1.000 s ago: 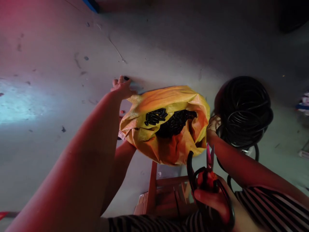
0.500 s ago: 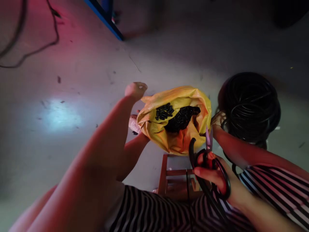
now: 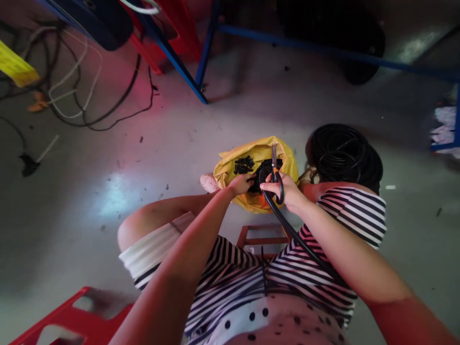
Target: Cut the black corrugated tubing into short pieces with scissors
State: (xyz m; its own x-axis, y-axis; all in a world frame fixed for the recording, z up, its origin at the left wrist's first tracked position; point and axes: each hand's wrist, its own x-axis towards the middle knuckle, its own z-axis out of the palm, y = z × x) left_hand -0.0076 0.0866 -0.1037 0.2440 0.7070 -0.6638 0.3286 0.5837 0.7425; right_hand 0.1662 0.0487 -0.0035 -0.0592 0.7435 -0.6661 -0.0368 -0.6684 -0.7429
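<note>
My right hand [image 3: 285,189] is closed around a pair of scissors [image 3: 274,155] with black handles; their blades point away from me over the bag. The same hand also holds a thick black tube [image 3: 298,237], which runs back across my lap and under my right forearm. Just left of it, my left hand [image 3: 240,184] reaches over the bag's near left side, its thumb and finger a little apart near the black pieces. The yellow bag [image 3: 257,144] stands open between my feet. Many short black tube pieces [image 3: 244,164] lie inside it, partly hidden by my hands.
A big coil of black tubing [image 3: 343,155] sits right of the bag by my foot. Behind my hands is a wooden stool frame [image 3: 264,241]. Red stools [image 3: 77,311], blue table legs [image 3: 206,57] and loose cables [image 3: 108,115] lie farther out on the grey floor.
My left hand has moved right, from beside the bag to over its opening. My right hand has carried the scissors and tube forward over the bag. The view has shifted and takes in more.
</note>
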